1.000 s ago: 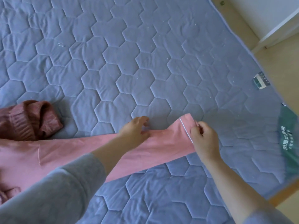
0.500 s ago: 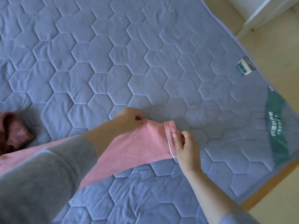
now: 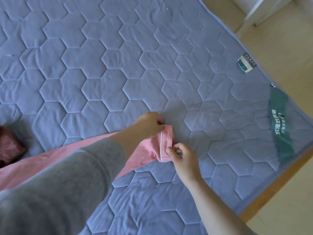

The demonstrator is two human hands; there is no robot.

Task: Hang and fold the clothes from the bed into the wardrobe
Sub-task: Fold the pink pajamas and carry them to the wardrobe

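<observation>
Pink clothes (image 3: 149, 150) lie on the blue bed (image 3: 118, 65), reaching from 8 o'clock to the middle. My left hand (image 3: 149, 123) pinches the top corner of the end with the white line. My right hand (image 3: 183, 156) pinches the bottom corner. A dark red cloth (image 3: 10, 146) sits at 9 o'clock, well apart.
</observation>
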